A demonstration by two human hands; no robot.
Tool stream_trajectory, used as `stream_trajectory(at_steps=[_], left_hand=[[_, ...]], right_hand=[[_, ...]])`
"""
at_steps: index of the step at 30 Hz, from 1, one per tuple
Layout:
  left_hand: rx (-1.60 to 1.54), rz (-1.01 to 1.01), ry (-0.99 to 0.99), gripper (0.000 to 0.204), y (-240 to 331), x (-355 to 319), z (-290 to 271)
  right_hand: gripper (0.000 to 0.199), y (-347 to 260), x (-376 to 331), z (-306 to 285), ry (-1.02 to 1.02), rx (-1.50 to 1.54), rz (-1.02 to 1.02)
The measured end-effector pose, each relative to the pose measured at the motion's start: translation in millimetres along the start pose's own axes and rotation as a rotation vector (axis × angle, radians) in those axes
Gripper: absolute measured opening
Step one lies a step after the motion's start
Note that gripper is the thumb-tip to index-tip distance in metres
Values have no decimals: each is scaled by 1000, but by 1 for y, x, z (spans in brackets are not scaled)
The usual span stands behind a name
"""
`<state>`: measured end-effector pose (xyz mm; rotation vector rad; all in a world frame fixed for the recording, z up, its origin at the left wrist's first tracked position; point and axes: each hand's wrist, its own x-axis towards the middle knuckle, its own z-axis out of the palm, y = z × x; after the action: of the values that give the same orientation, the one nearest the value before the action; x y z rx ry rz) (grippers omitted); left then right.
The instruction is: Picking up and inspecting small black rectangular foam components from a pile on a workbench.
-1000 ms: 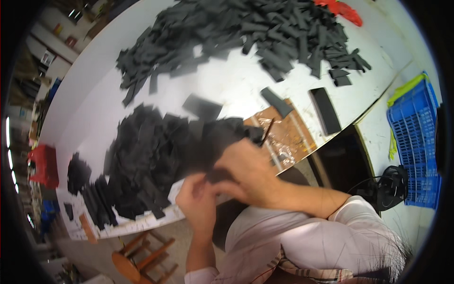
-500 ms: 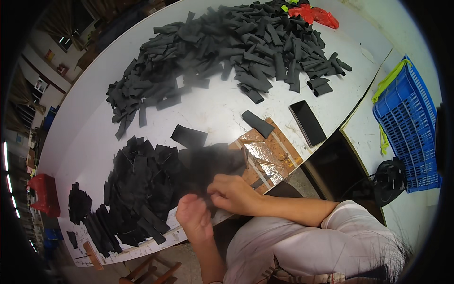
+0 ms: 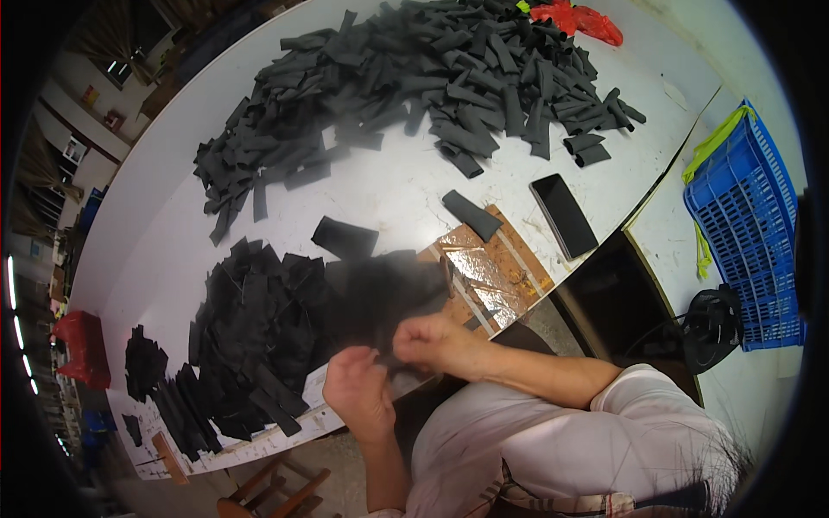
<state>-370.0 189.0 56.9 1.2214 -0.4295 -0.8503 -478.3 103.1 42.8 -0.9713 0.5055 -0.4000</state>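
Head view: left hand point(image 3: 358, 390) and right hand point(image 3: 436, 342) — 2 hands — pinch one black piece point(image 3: 393, 358) just beside the black pile point(image 3: 268, 332).

My worktop point(image 3: 380, 186) is white. The strips point(image 3: 449, 78) heaped on it are dark grey; the pile point(image 3: 259, 337) near me is black. Crate point(image 3: 747, 224): blue. Bag point(image 3: 579, 17): red. Phone point(image 3: 563, 216): black. My sleeve point(image 3: 639, 406) is white.

A dark-screened phone point(image 3: 563, 215), a slim black rectangle, lies flat near the table's point(image 3: 389, 186) right edge, unlit.
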Motion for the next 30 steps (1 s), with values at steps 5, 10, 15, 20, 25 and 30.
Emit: stream_trajectory(at_steps=[5, 10, 15, 20, 25, 30], left_hand=[[-739, -423, -480, 36, 8, -16, 0], [-149, -85, -462, 41, 18, -23, 23], [351, 376, -210, 17, 16, -13, 55], [-166, -18, -350, 23, 35, -1, 77], [-1001, -432, -1105, 25, 60, 34, 93], [-1252, -722, -841, 34, 27, 53, 83]], right_hand=[[10, -10, -15, -2, -132, 145, 24], [7, -19, -20, -17, -109, -116, -517], [9, -55, -40, -13, 180, -630, -639], [13, -97, -43, -19, 300, -914, -700], [16, -137, -33, -20, 19, -353, -371], [16, -102, 0, -63, -41, -164, -36]])
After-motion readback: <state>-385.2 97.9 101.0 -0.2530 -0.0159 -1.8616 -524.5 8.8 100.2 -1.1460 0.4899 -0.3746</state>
